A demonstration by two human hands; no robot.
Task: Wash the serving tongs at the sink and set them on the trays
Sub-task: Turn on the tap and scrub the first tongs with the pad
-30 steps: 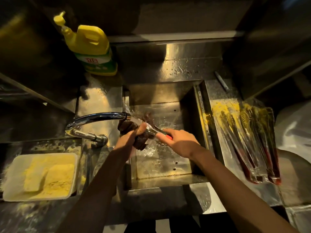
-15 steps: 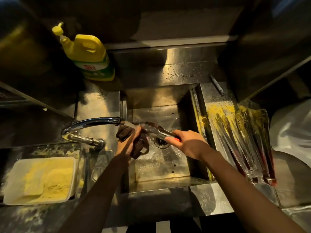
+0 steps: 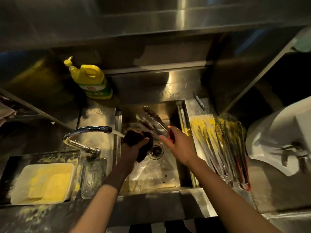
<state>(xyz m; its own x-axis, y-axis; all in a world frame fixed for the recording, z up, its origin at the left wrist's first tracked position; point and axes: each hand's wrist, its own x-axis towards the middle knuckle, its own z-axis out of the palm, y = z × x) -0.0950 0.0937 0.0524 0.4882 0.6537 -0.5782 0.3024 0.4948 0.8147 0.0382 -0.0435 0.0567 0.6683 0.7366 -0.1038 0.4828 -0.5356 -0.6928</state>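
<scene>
Head view, steeply down over sink [image 3: 178,186]

The right hand [image 3: 178,145] has pulled the tongs [image 3: 154,119] away from the dark scrubbing cloth [image 3: 134,135], their tips now aimed toward the upper centre of the frame. The tap [image 3: 87,130] water now lands on the cloth in the left hand [image 3: 133,149].

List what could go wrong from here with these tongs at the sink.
1. The right hand holds the red-handled steel tongs by the handle end only; wet, they may slip into the steel sink.
2. Water from the chrome tap lands on the dark scrubbing pad in the left hand, not the tongs' tips, so residue may stay.
3. The steel tray on the right carries yellow crumbs; it could re-soil them.
</scene>
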